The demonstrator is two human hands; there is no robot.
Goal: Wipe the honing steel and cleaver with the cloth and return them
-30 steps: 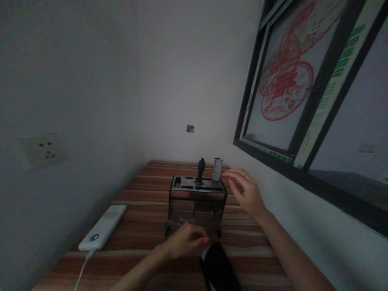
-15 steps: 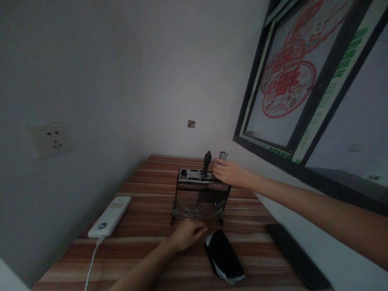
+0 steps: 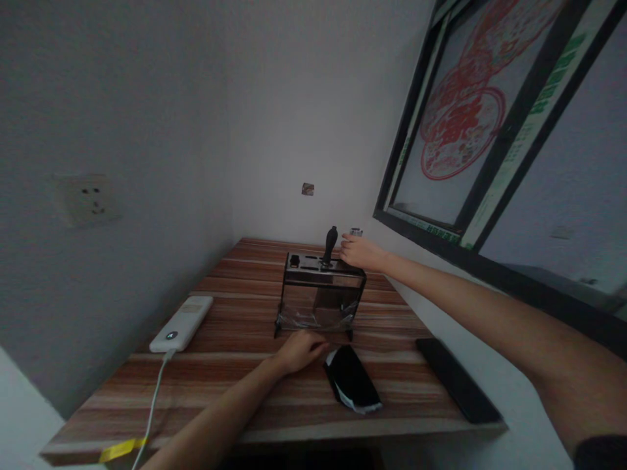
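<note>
A clear knife block (image 3: 321, 297) with a slotted dark top stands in the middle of the wooden table (image 3: 235, 385). One black-handled knife (image 3: 330, 245) sticks up from it. My right hand (image 3: 360, 253) reaches to the block's far right corner and closes round a small silver-white object (image 3: 356, 232) whose top shows above my fingers. My left hand (image 3: 300, 350) rests on the table at the block's front foot, fingers curled and pinched together; what they hold is hidden. A black pouch (image 3: 351, 386) lies just right of that hand.
A white power bank (image 3: 181, 323) with a white cable (image 3: 154, 408) lies at the table's left. A flat black slab (image 3: 458, 388) sits by the right edge. A wall socket (image 3: 84, 199) is on the left wall, a dark-framed window (image 3: 494, 130) on the right.
My right hand reached forward from beside the block and closed on the small silver object at its far right corner. The view pulled back, showing more table. My left hand stayed put.
</note>
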